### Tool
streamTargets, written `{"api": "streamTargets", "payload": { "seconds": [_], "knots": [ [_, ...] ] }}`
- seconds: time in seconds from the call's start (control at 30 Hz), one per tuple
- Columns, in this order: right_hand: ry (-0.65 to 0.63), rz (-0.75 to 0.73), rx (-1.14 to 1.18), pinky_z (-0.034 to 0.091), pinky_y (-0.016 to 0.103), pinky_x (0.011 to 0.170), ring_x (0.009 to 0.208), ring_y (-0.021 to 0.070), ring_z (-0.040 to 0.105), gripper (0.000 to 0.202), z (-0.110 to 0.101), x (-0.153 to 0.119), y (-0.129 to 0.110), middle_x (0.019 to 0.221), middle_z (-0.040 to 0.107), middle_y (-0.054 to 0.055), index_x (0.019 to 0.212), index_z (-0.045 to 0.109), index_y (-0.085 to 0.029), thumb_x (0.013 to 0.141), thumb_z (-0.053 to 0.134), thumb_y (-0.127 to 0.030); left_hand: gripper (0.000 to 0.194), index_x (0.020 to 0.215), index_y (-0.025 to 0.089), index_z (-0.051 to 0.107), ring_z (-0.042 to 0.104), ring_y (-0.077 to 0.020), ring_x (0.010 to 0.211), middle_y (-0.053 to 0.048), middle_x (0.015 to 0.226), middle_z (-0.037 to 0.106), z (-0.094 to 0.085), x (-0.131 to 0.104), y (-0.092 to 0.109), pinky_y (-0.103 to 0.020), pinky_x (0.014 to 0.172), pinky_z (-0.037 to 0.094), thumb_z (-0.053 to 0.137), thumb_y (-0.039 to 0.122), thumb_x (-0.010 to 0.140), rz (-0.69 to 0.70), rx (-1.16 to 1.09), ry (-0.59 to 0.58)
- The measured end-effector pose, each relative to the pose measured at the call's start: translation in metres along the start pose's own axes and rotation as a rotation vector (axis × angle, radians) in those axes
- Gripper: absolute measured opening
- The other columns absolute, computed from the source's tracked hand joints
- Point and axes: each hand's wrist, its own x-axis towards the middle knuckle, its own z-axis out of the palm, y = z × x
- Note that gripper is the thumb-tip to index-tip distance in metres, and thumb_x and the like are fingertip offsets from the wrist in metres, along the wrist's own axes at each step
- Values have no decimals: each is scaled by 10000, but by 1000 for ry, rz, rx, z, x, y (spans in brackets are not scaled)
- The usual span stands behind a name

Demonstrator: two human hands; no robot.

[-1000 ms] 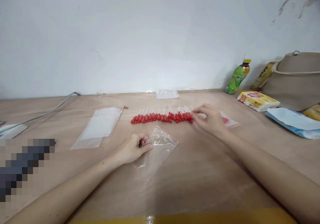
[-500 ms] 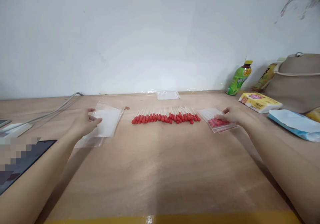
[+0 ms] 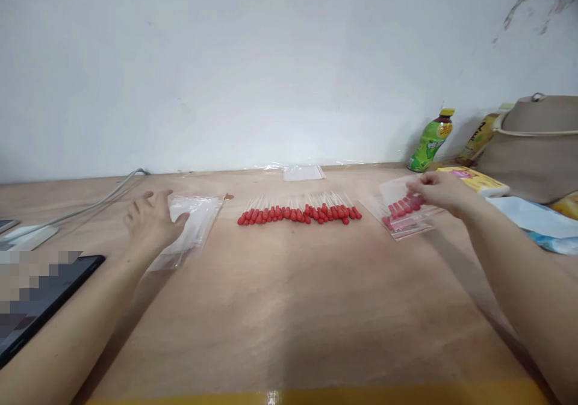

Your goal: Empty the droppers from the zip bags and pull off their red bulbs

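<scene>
My left hand (image 3: pixel 156 219) has its fingers spread over the left edge of a pile of clear zip bags (image 3: pixel 194 215), and nothing is in its grasp. On the right, my right hand (image 3: pixel 438 193) pinches the upper edge of a small zip bag (image 3: pixel 395 187) with several red-headed sticks (image 3: pixel 400 207) inside. That bag is tilted up over another clear bag (image 3: pixel 371 206), which lies beneath it. Between my hands, a row of red-headed sticks (image 3: pixel 298 213) lies on the table, pale stems pointing to the wall.
A flat bag (image 3: pixel 303 173) lies by the wall. At right are a green bottle (image 3: pixel 431 141), a yellow tissue pack (image 3: pixel 481 181), a blue-white packet (image 3: pixel 542 221) and a beige bag (image 3: pixel 533 152). A cable (image 3: pixel 97 203) and a dark-screened device (image 3: pixel 54 296) are on the left.
My left hand has let go of the raised bag edge and spread its fingers; the bags now lie flatter. My right hand has moved right and lifted a filled bag's edge.
</scene>
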Motion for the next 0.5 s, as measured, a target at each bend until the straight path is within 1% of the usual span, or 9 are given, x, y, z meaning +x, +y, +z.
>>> {"api": "streamTargets", "payload": {
  "seconds": [0.07,0.1,0.13,0.2,0.23,0.3,0.37,0.4,0.5],
  "knots": [
    [-3,6,111,371,227,510,518,82,505,242,-20,-8,-12,628,598,56,741,546,-137,832,485,-354,570,1255,140,381,315,-396,1176,-188,1275,314,-4,-2,12,-557,915,306,443,505,821,75,-65,98],
    [3,10,310,375,231,524,530,75,499,235,-27,-13,-19,654,594,55,741,528,-143,821,516,-364,552,1239,146,396,338,-379,1164,-177,1251,347,-7,-5,19,-545,912,326,457,499,819,123,-119,131],
    [-26,-25,498,390,233,555,564,74,513,218,-31,-19,-27,687,594,50,746,515,-151,808,545,-358,532,1220,152,410,368,-356,1146,-164,1221,385,-9,-9,27,-524,908,350,477,489,814,182,-186,155],
    [-128,-101,719,402,230,581,599,80,533,234,-28,-33,-43,697,592,31,752,516,-160,751,624,-368,492,1190,171,423,428,-298,1107,-127,1160,453,-15,-21,45,-461,906,393,524,453,800,331,-355,177],
    [-233,-133,765,402,226,572,603,86,540,265,-21,-41,-52,700,595,24,753,515,-165,715,657,-386,468,1170,181,432,452,-270,1086,-108,1136,479,-18,-29,54,-438,919,395,548,428,790,429,-442,200],
    [-519,-221,761,389,216,534,591,96,539,317,4,-57,-69,696,601,14,743,500,-171,668,692,-412,416,1161,199,436,456,-243,1098,-88,1139,496,-22,-49,72,-418,959,374,553,366,798,634,-580,156],
    [-766,-360,765,383,202,538,602,86,525,320,36,-73,-85,690,580,-17,788,498,-175,684,676,-420,417,1178,201,429,419,-237,1158,-95,1211,456,-22,-70,86,-409,999,346,557,323,800,818,-679,36],
    [-864,-420,771,370,194,524,578,76,505,330,51,-81,-93,658,555,-37,780,485,-175,681,677,-425,427,1190,200,426,399,-238,1184,-102,1246,431,-20,-78,91,-405,1009,340,561,312,800,897,-711,-46],
    [-1118,-488,804,368,190,526,567,67,496,334,86,-99,-115,638,532,-54,752,443,-176,698,659,-425,479,1210,203,424,375,-247,1216,-108,1274,412,-8,-95,97,-401,1026,332,594,320,778,1059,-820,-207]
  ]
}}
